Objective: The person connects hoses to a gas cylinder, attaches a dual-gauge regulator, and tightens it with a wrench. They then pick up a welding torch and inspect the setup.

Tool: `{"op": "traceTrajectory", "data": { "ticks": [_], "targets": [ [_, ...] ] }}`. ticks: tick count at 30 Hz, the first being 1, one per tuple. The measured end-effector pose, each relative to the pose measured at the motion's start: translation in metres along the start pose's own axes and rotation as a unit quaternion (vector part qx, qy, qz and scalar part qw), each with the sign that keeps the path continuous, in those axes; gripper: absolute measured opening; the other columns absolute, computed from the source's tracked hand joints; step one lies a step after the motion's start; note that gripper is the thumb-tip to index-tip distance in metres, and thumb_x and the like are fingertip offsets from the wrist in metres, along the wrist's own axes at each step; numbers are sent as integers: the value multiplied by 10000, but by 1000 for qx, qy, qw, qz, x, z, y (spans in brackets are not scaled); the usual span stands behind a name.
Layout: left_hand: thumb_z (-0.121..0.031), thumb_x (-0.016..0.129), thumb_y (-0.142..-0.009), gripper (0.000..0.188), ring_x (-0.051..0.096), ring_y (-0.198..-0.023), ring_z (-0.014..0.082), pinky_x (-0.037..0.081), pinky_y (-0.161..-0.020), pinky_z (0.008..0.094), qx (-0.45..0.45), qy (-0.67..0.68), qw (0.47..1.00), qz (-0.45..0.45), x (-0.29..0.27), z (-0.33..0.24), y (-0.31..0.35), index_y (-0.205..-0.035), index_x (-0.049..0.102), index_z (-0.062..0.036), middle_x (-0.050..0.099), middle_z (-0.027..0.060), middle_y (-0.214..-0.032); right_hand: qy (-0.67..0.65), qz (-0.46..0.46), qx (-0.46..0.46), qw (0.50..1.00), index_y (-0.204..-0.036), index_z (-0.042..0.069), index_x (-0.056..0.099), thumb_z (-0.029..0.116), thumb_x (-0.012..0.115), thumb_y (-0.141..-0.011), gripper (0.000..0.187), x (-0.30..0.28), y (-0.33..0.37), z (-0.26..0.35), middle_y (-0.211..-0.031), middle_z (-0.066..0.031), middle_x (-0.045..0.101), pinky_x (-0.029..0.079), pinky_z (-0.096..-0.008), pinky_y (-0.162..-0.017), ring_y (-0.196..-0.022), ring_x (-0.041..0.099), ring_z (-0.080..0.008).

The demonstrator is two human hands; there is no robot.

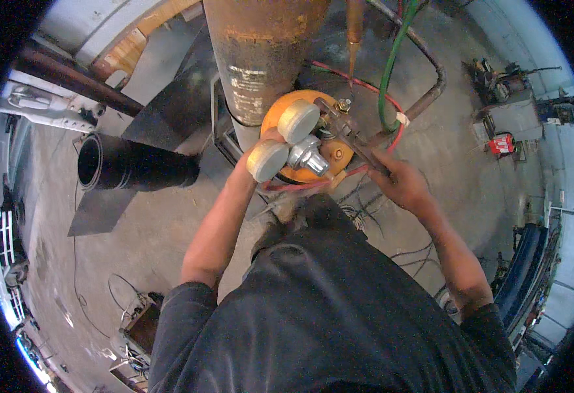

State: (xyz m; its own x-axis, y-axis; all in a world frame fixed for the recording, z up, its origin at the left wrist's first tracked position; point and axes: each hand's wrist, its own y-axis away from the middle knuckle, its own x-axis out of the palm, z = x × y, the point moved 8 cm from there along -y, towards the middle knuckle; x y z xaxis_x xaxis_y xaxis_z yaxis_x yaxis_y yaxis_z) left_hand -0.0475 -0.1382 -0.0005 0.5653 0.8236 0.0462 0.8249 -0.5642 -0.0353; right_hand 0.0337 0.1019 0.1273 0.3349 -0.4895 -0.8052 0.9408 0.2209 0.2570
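Note:
A gas regulator with two round gauges (300, 121) and a silver adjusting knob (308, 157) sits over the yellow top of a gas cylinder (293, 175). Behind the gauges, my left hand (270, 135) is closed on the regulator; most of its fingers are hidden. My right hand (399, 182) grips the handle of a dark wrench (349, 131). The wrench's head reaches the fitting beside the upper gauge, close to a brass valve (344, 105). How tightly its jaws sit on the fitting I cannot make out.
A large rusty cylinder (261, 52) rises just beyond the regulator. Red (401, 134) and green (390, 72) hoses run beside a bent metal bar (428, 98). To the left lies a black rolled sheet (136, 164). Cables cross the concrete floor (149, 242); machinery (506, 121) stands at right.

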Motion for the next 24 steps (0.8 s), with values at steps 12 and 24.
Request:
{"op": "traceTrajectory", "data": {
  "ticks": [12, 24],
  "targets": [
    [-293, 807, -809, 598, 605, -1092, 197, 495, -920, 363, -159, 3, 977, -145, 25, -65, 77, -1283, 551, -33, 645, 97, -1196, -25, 285, 148, 947, -1182, 27, 612, 348, 574, -931, 409, 35, 13, -61, -982, -201, 696, 503, -476, -830, -906, 665, -361],
    [-381, 764, -786, 559, 665, -987, 264, 511, -853, 386, -173, -100, 931, -304, 41, -40, 70, -1192, 591, -38, 692, 132, -1050, -228, 291, 133, 920, -1033, 27, 593, 152, 633, -934, 165, 52, 9, -74, -911, -18, 608, 441, -289, -778, -852, 540, -116]
  ]
}}
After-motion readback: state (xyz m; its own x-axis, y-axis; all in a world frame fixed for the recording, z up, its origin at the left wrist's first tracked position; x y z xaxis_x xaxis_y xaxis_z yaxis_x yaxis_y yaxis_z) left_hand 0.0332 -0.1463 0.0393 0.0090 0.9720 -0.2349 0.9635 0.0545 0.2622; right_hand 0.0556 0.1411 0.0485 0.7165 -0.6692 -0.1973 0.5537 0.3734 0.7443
